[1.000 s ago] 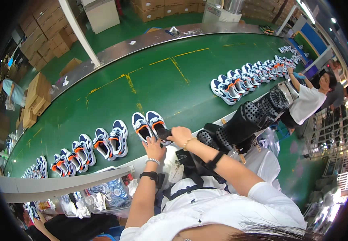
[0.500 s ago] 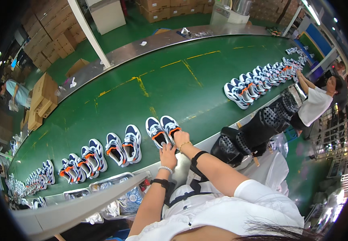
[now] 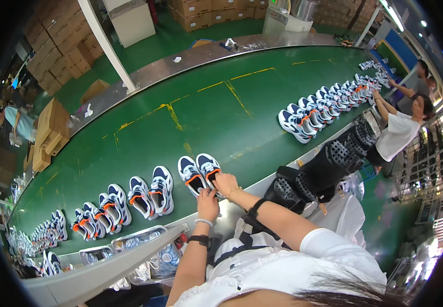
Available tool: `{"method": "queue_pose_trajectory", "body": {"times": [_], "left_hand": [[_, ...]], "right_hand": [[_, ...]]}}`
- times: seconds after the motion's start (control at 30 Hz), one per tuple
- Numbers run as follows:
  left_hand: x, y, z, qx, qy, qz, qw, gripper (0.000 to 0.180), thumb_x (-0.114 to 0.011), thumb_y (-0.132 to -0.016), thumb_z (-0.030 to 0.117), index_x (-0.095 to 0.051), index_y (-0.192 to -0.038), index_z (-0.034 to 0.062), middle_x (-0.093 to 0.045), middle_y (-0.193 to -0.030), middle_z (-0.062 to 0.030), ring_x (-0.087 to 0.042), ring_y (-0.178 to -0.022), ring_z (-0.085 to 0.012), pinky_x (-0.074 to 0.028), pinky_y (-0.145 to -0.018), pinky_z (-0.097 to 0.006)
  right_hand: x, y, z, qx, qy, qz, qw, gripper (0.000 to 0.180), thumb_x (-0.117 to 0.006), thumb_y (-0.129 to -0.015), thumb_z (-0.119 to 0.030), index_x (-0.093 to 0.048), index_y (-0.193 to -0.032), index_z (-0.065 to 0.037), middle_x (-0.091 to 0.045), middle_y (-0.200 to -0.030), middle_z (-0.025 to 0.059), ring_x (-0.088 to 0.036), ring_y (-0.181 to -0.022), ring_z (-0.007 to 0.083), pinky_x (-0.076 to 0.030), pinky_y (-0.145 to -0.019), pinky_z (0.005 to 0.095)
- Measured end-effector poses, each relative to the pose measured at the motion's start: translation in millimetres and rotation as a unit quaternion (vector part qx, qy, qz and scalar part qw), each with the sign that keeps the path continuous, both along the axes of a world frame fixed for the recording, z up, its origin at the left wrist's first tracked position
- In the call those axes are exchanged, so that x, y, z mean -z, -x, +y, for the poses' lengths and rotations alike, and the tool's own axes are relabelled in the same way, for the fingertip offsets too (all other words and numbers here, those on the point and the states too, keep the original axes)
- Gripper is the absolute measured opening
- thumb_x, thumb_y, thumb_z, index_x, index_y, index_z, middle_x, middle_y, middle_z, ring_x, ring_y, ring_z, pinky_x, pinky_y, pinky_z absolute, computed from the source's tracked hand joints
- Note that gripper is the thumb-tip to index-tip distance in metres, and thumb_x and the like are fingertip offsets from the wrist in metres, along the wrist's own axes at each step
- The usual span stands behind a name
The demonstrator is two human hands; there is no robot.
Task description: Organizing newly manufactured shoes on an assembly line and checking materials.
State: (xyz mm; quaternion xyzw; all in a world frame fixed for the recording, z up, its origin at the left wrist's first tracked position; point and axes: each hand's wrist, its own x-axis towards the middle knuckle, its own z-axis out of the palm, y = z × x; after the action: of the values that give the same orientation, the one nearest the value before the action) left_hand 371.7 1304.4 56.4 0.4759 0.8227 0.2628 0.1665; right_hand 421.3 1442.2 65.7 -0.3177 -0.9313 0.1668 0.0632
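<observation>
A pair of navy, white and orange sneakers stands on the green conveyor belt (image 3: pixel 216 112) in front of me. My left hand (image 3: pixel 207 203) rests at the heel of the left sneaker (image 3: pixel 190 174). At the heel of the right sneaker (image 3: pixel 208 166) sits my right hand (image 3: pixel 226 184). Both hands touch the shoes with fingers bent; neither lifts a shoe off the belt. I wear a bracelet and a dark watch on the left wrist.
More matching sneaker pairs (image 3: pixel 150 190) line the belt to my left, and another row (image 3: pixel 313 110) lies to the right, where other people (image 3: pixel 395 133) work. Black perforated shoe forms (image 3: pixel 328 158) sit by my right. Cardboard boxes (image 3: pixel 47 128) stack beyond the belt.
The pair and the rows of shoes have shifted rightward in the view. My hands stay at the heels of the same pair, following it.
</observation>
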Motion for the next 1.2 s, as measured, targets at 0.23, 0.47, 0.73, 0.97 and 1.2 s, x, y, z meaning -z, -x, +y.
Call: {"method": "queue_pose_trajectory", "body": {"times": [0.23, 0.47, 0.73, 0.97, 1.2], "left_hand": [[22, 10, -41, -0.235, -0.098, -0.04, 0.966, 0.038, -0.07, -0.073, 0.013, -0.064, -0.109, 0.0043, -0.055, -0.12, -0.0211, -0.054, -0.11, -0.0354, -0.042, -0.095, -0.038], [24, -35, -56, -0.218, -0.091, -0.097, 0.967, 0.028, -0.071, -0.07, 0.013, -0.067, -0.094, 0.0006, -0.057, -0.115, -0.0222, -0.057, -0.1, -0.0393, -0.046, -0.088, -0.04], [15, -54, -64, -0.202, -0.071, -0.11, 0.971, 0.036, -0.067, -0.071, 0.005, -0.062, -0.106, -0.0017, -0.057, -0.119, -0.0183, -0.059, -0.1, -0.0353, -0.047, -0.084, -0.04], [48, -45, -47, -0.225, -0.129, -0.131, 0.957, 0.038, -0.059, -0.08, 0.011, -0.056, -0.117, 0.0008, -0.054, -0.125, -0.022, -0.051, -0.114, -0.037, -0.039, -0.097, -0.04], [14, -6, -2, -0.267, -0.146, 0.173, 0.936, 0.024, -0.058, -0.087, 0.02, -0.062, -0.1, 0.0005, -0.057, -0.114, -0.0197, -0.052, -0.106, -0.0367, -0.04, -0.094, -0.04]], "right_hand": [[-13, -66, -45, -0.099, 0.092, -0.042, 0.99, 0.057, -0.063, -0.078, -0.044, -0.053, -0.126, -0.014, -0.03, -0.144, 0.0234, -0.03, -0.13, 0.0449, -0.035, -0.103, 0.0466], [11, -107, -61, -0.164, 0.125, -0.076, 0.976, 0.075, -0.065, -0.077, -0.043, -0.037, -0.139, -0.012, -0.027, -0.146, 0.0236, -0.031, -0.13, 0.0446, -0.033, -0.105, 0.0464], [22, -122, -64, -0.171, 0.122, -0.059, 0.976, 0.08, -0.065, -0.076, -0.04, -0.029, -0.141, -0.01, -0.025, -0.149, 0.0136, -0.03, -0.133, 0.0352, -0.034, -0.104, 0.0473], [-60, -92, 5, -0.233, 0.264, -0.07, 0.933, 0.045, -0.063, -0.079, -0.033, -0.059, -0.115, -0.006, -0.064, -0.104, 0.018, -0.06, -0.097, 0.0352, -0.047, -0.087, 0.0387], [-200, -40, 201, 0.04, 0.125, 0.319, 0.939, 0.028, -0.058, -0.078, -0.028, -0.068, -0.094, -0.007, -0.067, -0.095, 0.0149, -0.063, -0.091, 0.0319, -0.049, -0.082, 0.0375]]}}
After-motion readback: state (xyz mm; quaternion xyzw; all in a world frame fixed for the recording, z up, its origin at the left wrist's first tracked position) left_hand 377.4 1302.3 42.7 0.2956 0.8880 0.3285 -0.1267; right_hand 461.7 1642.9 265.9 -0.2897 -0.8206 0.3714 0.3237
